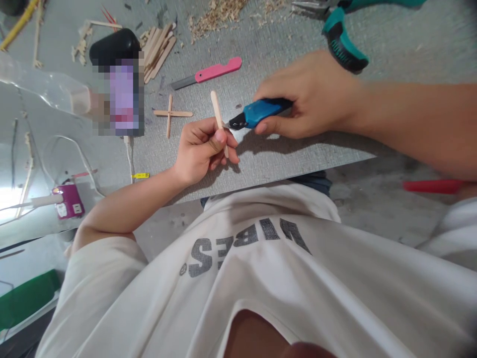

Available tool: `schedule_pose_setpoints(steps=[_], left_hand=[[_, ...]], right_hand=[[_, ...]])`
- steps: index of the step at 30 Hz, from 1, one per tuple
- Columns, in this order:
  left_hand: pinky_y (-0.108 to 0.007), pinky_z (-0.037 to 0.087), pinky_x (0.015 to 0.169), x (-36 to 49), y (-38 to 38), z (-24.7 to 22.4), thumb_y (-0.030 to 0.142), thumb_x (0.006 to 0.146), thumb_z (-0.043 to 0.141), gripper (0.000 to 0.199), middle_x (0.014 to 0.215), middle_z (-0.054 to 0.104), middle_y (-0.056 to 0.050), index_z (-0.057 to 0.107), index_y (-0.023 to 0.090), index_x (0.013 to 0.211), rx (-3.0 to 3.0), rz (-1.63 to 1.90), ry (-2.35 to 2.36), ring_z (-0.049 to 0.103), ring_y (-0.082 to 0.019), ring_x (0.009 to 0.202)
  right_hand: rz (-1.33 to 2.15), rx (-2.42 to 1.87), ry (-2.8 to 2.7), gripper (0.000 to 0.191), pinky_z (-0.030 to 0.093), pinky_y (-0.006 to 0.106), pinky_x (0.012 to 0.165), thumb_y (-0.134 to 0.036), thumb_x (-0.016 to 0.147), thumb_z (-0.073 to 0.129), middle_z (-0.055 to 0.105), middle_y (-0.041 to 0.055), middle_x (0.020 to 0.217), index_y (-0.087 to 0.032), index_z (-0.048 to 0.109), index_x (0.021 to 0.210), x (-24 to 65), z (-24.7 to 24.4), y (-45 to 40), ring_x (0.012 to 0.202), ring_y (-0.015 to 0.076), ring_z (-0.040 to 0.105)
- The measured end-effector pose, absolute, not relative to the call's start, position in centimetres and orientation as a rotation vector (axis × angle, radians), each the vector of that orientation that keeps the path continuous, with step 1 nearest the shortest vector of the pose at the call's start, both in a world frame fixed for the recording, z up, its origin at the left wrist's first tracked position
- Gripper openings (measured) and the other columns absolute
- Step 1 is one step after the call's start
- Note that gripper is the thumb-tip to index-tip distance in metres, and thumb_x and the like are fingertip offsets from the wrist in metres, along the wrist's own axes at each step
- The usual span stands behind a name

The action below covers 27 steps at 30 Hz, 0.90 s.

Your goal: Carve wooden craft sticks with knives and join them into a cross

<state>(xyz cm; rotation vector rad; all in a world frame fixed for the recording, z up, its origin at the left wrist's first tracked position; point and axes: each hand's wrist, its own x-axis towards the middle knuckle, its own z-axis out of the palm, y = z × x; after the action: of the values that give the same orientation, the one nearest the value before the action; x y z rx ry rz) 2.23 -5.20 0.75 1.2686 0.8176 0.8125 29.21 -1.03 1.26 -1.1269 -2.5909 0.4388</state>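
Note:
Between thumb and fingers, my left hand (203, 149) pinches a wooden craft stick (216, 110), which stands nearly upright in the view. My right hand (309, 97) is wrapped round a blue utility knife (263, 112) with a black tip. The knife's short blade meets the edge of the stick just above my left thumb. To the left of my left hand lie two craft sticks crossed as an X (170, 114). A pink folding knife (218, 69) with its blade out rests beyond the hands.
Wood shavings (216, 17), a pile of craft sticks (159, 49) and teal-handled pliers (345, 40) lie farther back. On the left are a black rounded object (115, 45), a clear bottle (55, 89) and a white cable (129, 159). The table's edge (276, 180) runs close to my shirt.

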Motion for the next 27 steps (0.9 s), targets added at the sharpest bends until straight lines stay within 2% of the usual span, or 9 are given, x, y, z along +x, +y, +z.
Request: schedule_pose_setpoints(steps=[5,10,12,14,17,24,27], left_hand=[[-0.021,0.038,0.034,2.4,-5.3,0.9,0.078,0.087,0.089,0.060,0.062,0.075,-0.001,0.073,0.021,0.077,1.251,0.798,0.809,0.056,-0.008,0.039],[-0.022,0.035,0.033,2.3,-5.2,0.7,0.078,0.086,0.090,0.060,0.062,0.077,-0.002,0.075,0.021,0.076,1.259,0.788,0.803,0.053,-0.008,0.038],[-0.021,0.033,0.033,2.2,-5.2,0.7,0.075,0.088,0.089,0.058,0.062,0.078,-0.002,0.076,0.020,0.076,1.273,0.771,0.775,0.051,-0.006,0.036],[-0.020,0.037,0.035,2.3,-5.3,0.8,0.073,0.091,0.089,0.057,0.062,0.078,-0.003,0.075,0.019,0.076,1.289,0.753,0.765,0.054,-0.006,0.038],[-0.019,0.049,0.042,2.5,-5.6,1.0,0.075,0.089,0.089,0.060,0.062,0.077,-0.002,0.073,0.019,0.075,1.291,0.759,0.807,0.064,-0.008,0.045],[-0.020,0.059,0.048,2.8,-6.0,0.7,0.075,0.083,0.093,0.061,0.064,0.075,0.000,0.069,0.019,0.078,1.254,0.788,0.870,0.074,-0.012,0.054],[-0.023,0.061,0.048,2.7,-5.7,0.4,0.077,0.084,0.091,0.062,0.066,0.075,0.001,0.068,0.020,0.080,1.250,0.812,0.846,0.076,-0.014,0.055]], right_hand=[[0.442,-1.109,-2.624,0.073,0.040,0.044,0.075,-0.092,0.103,0.028,0.063,0.0060,0.079,-0.029,0.061,0.090,29.2,1.2,-1.1,0.081,0.0274,0.064],[0.519,-1.053,-2.636,0.069,0.037,0.041,0.072,-0.088,0.107,0.034,0.057,0.0020,0.070,-0.027,0.050,0.079,29.3,1.0,-1.0,0.069,0.0211,0.054],[0.533,-1.089,-2.661,0.065,0.034,0.040,0.071,-0.084,0.109,0.039,0.053,0.0001,0.064,-0.027,0.052,0.079,29.2,0.9,-1.0,0.066,0.0202,0.053],[0.522,-1.171,-2.715,0.058,0.030,0.039,0.069,-0.078,0.109,0.047,0.052,-0.0011,0.061,-0.027,0.057,0.083,29.1,1.1,-1.3,0.065,0.0204,0.053],[0.520,-1.245,-2.752,0.055,0.026,0.037,0.068,-0.075,0.110,0.049,0.053,-0.0014,0.060,-0.027,0.061,0.085,28.7,1.8,-1.7,0.064,0.0203,0.054],[0.510,-1.313,-2.709,0.056,0.037,0.038,0.071,-0.076,0.110,0.047,0.066,0.0012,0.069,-0.028,0.071,0.096,28.4,2.0,-2.3,0.081,0.0254,0.071],[0.451,-1.294,-2.692,0.056,0.037,0.039,0.070,-0.076,0.111,0.045,0.071,0.0024,0.075,-0.027,0.072,0.102,28.3,1.8,-2.3,0.085,0.0264,0.074]])
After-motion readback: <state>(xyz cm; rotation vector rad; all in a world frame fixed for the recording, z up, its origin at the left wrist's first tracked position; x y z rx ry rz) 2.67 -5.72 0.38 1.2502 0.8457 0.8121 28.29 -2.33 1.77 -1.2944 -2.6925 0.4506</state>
